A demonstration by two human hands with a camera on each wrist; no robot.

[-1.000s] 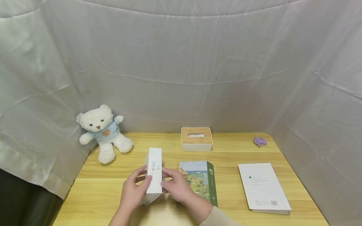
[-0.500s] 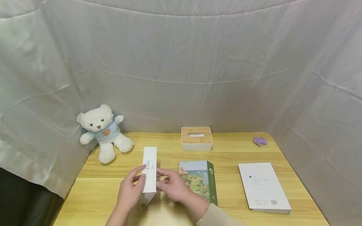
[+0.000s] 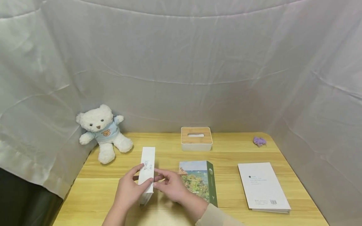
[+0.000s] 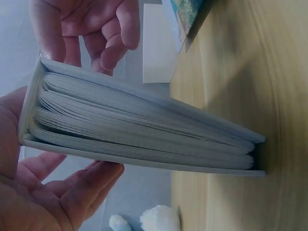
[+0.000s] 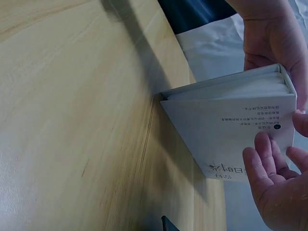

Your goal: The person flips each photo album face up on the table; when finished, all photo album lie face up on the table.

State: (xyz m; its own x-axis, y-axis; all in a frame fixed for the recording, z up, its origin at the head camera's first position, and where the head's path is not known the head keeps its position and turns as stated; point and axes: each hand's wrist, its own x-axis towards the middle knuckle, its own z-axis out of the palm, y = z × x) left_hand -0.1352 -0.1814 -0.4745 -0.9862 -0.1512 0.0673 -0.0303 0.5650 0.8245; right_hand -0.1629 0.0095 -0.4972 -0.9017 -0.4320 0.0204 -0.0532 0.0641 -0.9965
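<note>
A thick white hardcover book (image 3: pixel 147 171) stands on its page edge with the spine up, dark print on spine and cover. Its lower cover edges meet the wooden table (image 4: pixel 284 144) in the left wrist view, where the page block shows between the covers. My left hand (image 3: pixel 130 188) grips it from the left, thumb across the spine and fingers along the left cover. On the other side, my right hand (image 3: pixel 172 186) rests relaxed fingertips against the right cover (image 5: pixel 231 130), near the spine. Parts of the left fingers are hidden behind the book.
Right of the hands lies a book with a painted seaside cover (image 3: pixel 195 179), partly behind the right forearm. Another white book (image 3: pixel 264 186) lies flat farther right. A tissue box (image 3: pixel 196 142), a purple scrunchie (image 3: pixel 259 141) and a white teddy bear (image 3: pixel 106 133) sit along the back.
The white book has shifted left with both hands and turned slightly. My left thumb has moved from the spine's left edge to across the spine.
</note>
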